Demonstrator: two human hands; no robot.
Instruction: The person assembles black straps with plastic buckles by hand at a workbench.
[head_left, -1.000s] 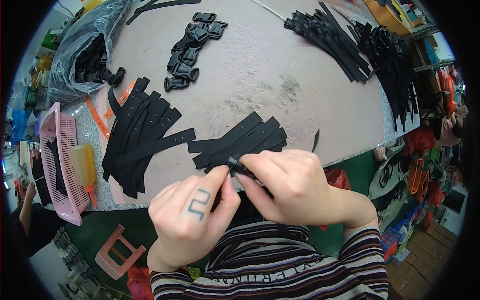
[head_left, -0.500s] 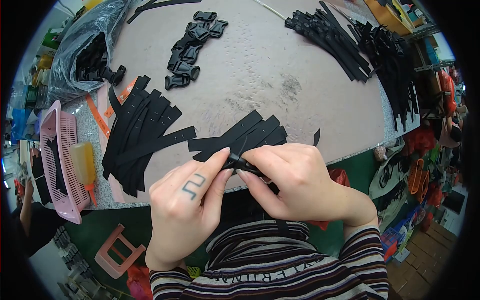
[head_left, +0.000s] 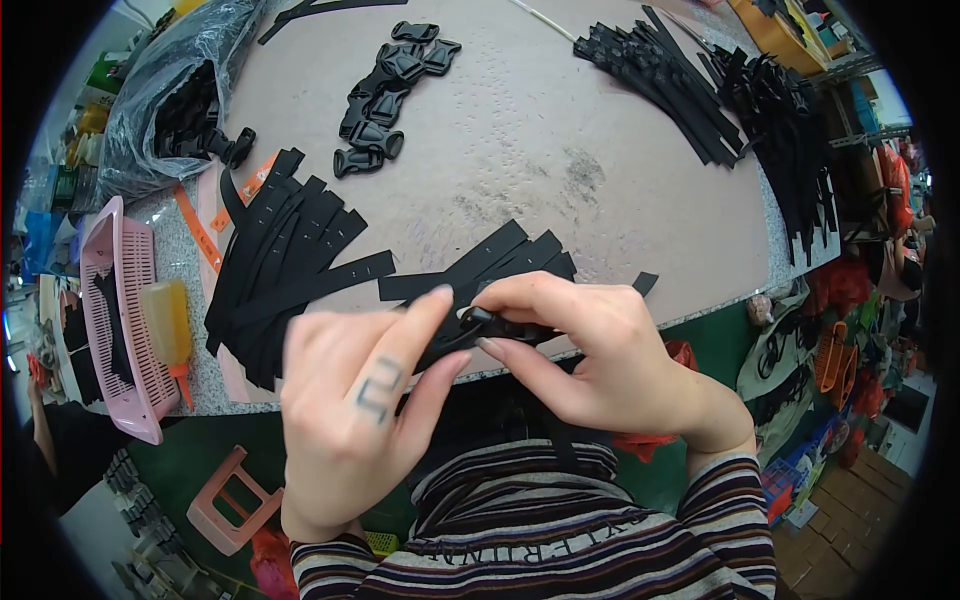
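Observation:
My right hand [head_left: 600,345] pinches a black plastic buckle [head_left: 482,320] between thumb and fingers at the table's near edge. A dark webbing strap seems to run from it, though the fingers hide most of the join. Just left of the buckle is my left hand [head_left: 355,400], slightly blurred, its thumb and index finger apart with nothing between them. Black webbing straps [head_left: 500,255] lie fanned out right behind both hands. A larger bundle of straps [head_left: 290,240] rests farther left, some with small pale marks.
Several black side-release buckles [head_left: 375,105] lie in a row at the back. A plastic bag [head_left: 185,50] holds more. At left stand a pink basket [head_left: 140,290] and a glue bottle [head_left: 168,320]. Strap bundles [head_left: 665,90] lie back right. A pink stool [head_left: 230,500] is on the floor.
My left fingers have let go of the buckle piece and moved slightly left, spreading apart. My right hand keeps its pinch, and the buckle has turned a little.

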